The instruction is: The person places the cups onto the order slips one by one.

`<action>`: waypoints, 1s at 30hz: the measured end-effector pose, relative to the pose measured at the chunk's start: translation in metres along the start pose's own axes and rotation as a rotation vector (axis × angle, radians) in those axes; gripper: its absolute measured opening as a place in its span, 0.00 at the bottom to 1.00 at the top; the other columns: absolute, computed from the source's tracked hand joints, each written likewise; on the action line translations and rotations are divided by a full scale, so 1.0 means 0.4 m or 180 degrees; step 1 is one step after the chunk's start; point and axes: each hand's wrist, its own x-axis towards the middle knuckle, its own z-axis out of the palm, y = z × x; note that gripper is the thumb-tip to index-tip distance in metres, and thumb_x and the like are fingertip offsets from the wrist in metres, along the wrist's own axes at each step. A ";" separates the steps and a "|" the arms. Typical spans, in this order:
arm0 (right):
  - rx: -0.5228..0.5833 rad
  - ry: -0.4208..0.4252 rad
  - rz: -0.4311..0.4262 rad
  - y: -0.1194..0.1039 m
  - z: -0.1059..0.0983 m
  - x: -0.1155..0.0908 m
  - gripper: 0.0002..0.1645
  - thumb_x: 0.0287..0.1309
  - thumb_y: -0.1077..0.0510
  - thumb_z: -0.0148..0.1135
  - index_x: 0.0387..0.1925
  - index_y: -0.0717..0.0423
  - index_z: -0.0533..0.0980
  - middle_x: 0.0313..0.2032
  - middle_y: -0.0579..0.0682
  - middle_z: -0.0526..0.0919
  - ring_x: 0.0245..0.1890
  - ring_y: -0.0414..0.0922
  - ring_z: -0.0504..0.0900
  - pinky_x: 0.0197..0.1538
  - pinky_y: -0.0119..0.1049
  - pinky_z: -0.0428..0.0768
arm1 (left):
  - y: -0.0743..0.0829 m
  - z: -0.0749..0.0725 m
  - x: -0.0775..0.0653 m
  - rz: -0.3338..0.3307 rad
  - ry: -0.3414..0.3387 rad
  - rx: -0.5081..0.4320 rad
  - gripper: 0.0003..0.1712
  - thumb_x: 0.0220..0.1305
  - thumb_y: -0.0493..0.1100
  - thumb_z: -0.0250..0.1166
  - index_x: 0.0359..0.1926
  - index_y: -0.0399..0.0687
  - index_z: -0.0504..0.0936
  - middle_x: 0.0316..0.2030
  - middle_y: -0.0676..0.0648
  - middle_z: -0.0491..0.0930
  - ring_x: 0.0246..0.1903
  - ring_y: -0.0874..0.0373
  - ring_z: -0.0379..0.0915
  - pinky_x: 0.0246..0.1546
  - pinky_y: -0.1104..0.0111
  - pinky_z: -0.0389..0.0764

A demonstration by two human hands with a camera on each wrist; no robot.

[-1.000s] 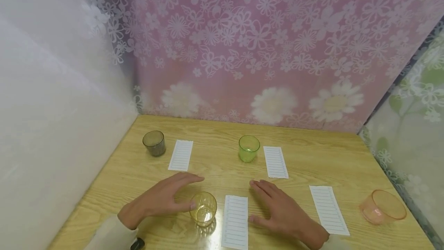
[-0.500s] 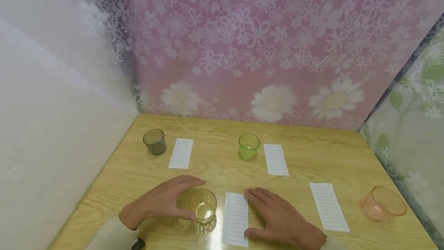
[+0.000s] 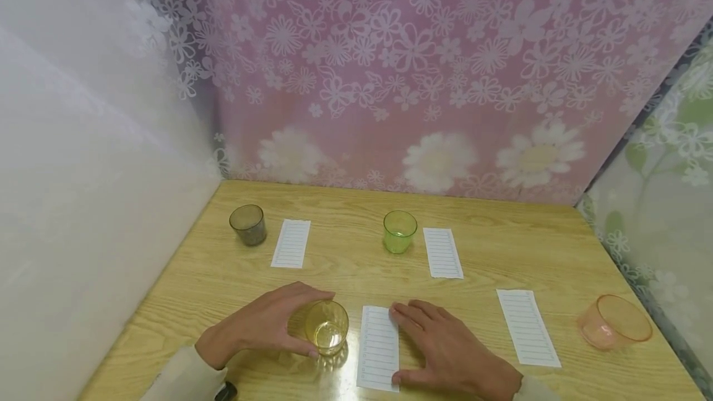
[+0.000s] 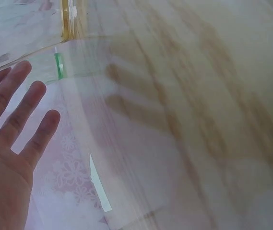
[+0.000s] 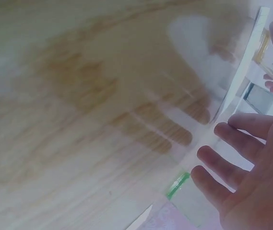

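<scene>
In the head view, a clear yellow cup (image 3: 327, 330) stands upright near the front of the table. My left hand (image 3: 273, 320) is beside it, thumb and forefinger spread around its left side; whether they touch the glass-like wall I cannot tell. The left wrist view shows fingers (image 4: 39, 130) stretched out and apart. To the right of the cup lies a lined white paper slip (image 3: 379, 351). My right hand (image 3: 445, 348) is at the slip's right edge, its fingertips and thumb touching or just over that edge. Its fingers (image 5: 222, 165) look extended in the right wrist view.
A grey cup (image 3: 248, 226) and a green cup (image 3: 398, 234) stand farther back, each with a paper slip (image 3: 291, 244) to its right. At the right, an orange cup (image 3: 615, 323) stands beside another slip (image 3: 529, 328). Patterned cloth (image 3: 362, 79) borders the table's back.
My left hand has moved slightly right, bringing thumb and forefinger closer around the yellow cup. My right hand has shifted left to the paper slip's edge. The head view has tilted slightly.
</scene>
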 end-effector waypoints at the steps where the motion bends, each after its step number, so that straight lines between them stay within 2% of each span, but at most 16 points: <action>1: -0.0008 -0.0014 -0.0007 0.000 0.001 -0.001 0.62 0.62 0.12 0.55 0.79 0.52 0.72 0.75 0.47 0.77 0.72 0.52 0.78 0.69 0.52 0.82 | 0.000 0.000 0.001 0.0004 0.0000 -0.0003 0.53 0.57 0.71 0.81 0.78 0.54 0.76 0.69 0.61 0.79 0.67 0.61 0.77 0.68 0.54 0.82; 7: -0.0111 -0.0028 -0.0153 0.001 0.006 -0.005 0.64 0.62 0.10 0.54 0.80 0.53 0.70 0.75 0.46 0.77 0.69 0.50 0.78 0.66 0.52 0.83 | 0.006 0.002 0.003 -0.0020 0.0014 -0.0031 0.54 0.55 0.69 0.83 0.77 0.53 0.77 0.69 0.61 0.79 0.68 0.61 0.76 0.69 0.54 0.81; 13: -0.0186 0.0020 -0.0212 -0.001 0.003 -0.005 0.63 0.63 0.11 0.54 0.79 0.54 0.71 0.76 0.46 0.76 0.69 0.50 0.78 0.65 0.51 0.83 | 0.014 0.003 0.000 -0.0160 -0.0023 -0.0065 0.53 0.55 0.69 0.83 0.78 0.58 0.76 0.70 0.61 0.78 0.70 0.59 0.75 0.71 0.52 0.80; 24: -0.0099 -0.0072 -0.0170 -0.006 0.006 -0.008 0.61 0.66 0.13 0.53 0.80 0.55 0.70 0.77 0.48 0.75 0.73 0.52 0.77 0.68 0.52 0.82 | 0.013 0.008 -0.004 -0.0277 -0.0088 -0.0169 0.54 0.56 0.73 0.80 0.79 0.63 0.73 0.70 0.62 0.78 0.69 0.60 0.76 0.70 0.52 0.82; 30: -0.0190 -0.0033 -0.0189 -0.005 0.012 -0.001 0.59 0.68 0.15 0.53 0.79 0.54 0.71 0.77 0.48 0.76 0.75 0.54 0.76 0.75 0.52 0.75 | 0.014 0.007 -0.003 -0.0312 -0.0108 -0.0273 0.53 0.57 0.71 0.80 0.78 0.60 0.75 0.68 0.63 0.79 0.69 0.59 0.76 0.70 0.52 0.81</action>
